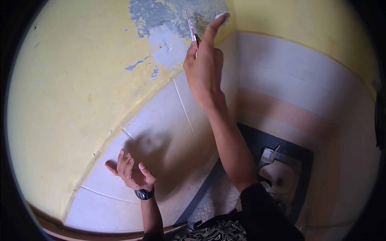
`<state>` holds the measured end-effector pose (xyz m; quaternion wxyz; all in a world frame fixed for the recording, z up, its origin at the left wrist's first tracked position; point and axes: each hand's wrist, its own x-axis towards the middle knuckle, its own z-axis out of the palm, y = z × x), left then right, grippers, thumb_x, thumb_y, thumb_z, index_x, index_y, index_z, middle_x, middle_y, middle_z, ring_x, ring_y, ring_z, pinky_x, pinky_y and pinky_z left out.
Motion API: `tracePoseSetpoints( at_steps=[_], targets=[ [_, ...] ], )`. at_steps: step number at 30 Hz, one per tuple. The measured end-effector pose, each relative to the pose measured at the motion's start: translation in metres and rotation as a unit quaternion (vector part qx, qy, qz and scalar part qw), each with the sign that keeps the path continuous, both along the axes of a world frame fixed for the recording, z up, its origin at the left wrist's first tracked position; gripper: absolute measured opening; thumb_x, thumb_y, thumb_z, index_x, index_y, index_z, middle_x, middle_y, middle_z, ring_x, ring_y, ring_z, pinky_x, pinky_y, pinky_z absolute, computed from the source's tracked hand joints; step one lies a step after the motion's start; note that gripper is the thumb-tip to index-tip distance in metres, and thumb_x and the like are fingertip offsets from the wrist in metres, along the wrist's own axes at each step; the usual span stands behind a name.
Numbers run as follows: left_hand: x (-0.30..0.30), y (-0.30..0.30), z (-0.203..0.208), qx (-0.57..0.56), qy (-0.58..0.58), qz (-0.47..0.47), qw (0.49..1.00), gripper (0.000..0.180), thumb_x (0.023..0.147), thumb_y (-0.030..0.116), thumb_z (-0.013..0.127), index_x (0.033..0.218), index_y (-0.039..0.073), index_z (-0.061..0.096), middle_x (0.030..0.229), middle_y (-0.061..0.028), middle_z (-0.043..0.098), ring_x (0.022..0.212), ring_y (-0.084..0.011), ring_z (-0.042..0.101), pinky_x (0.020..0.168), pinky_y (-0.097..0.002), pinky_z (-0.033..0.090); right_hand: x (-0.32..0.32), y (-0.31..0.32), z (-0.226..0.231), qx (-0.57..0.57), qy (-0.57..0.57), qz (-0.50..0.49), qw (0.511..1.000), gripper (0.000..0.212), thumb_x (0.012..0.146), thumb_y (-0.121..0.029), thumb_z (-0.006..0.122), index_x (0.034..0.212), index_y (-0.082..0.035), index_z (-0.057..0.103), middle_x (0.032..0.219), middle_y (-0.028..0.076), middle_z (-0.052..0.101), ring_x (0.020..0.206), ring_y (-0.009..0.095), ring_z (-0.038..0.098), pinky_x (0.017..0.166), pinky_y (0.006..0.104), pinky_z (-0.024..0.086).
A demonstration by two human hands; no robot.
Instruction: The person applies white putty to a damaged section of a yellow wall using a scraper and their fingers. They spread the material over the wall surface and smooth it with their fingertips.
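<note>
A: First entry, the hands?
B: Right hand [204, 66], bare, raised at upper centre. Thumb and fingers grip one slim, flat tool with red and whitish marks [191, 29]; index finger extended, its tip coated in white paste [222, 16].
A: Location of the tool?
B: Upright with a slight lean, in front of the rough grey patch [146, 18] on the yellow painted wall [76, 80]. Whether its tip touches the surface, cannot tell.
A: Left hand [132, 172]?
B: Lower, well apart from the right. Open, fingers loosely curled, nothing held. In front of the pale glossy wall tiles [165, 108]. One black wristwatch [144, 194] on the wrist.
A: Wall condition?
B: Grey patch, irregular edges. One whitish smooth-looking patch [165, 46] adjoining its lower edge. Small grey flecks to the lower left. Pale tiles below the yellow, continuing round the corner with one peach horizontal band [285, 106].
A: Remaining items?
B: Lower right: one dark rectangular border [307, 168]; within it, one small whitish box-like item [267, 154], a thin stick across it, beside one pale rounded basin-like item [277, 174], partly shaded. Right arm: one black sleeve [265, 213].
</note>
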<state>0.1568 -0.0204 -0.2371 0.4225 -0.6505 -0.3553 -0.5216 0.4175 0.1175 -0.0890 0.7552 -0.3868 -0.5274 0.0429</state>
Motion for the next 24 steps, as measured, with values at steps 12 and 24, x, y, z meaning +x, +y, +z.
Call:
tracePoseSetpoints(
  at_steps=[12, 24],
  targets=[
    [-0.005, 0.004, 0.000, 0.018, -0.004, 0.008, 1.000, 0.029, 0.092, 0.013, 0.060, 0.121, 0.011, 0.062, 0.114, -0.0090, 0.068, 0.123, -0.0344, 0.065, 0.124, -0.0644, 0.008, -0.059, -0.037, -0.023, 0.080, -0.091, 0.079, 0.989, 0.091, 0.092, 0.004, 0.057, 0.164, -0.008, 0.002, 0.108, 0.035, 0.067, 0.065, 0.038, 0.070, 0.058, 0.0403, 0.058],
    [0.136, 0.000, -0.033, -0.424, -0.374, -0.567, 0.599, 0.060, 0.101, 0.028, 0.066, 0.146, -0.004, 0.043, 0.122, -0.0139, 0.066, 0.101, -0.0215, 0.067, 0.091, -0.0371, 0.053, 0.020, -0.105, -0.134, 0.000, 0.387, 0.451, 0.804, 0.067, 0.100, -0.004, 0.065, 0.156, 0.003, 0.029, 0.132, 0.008, 0.059, 0.115, 0.013, 0.057, 0.105, 0.0303, 0.044]
  ],
)
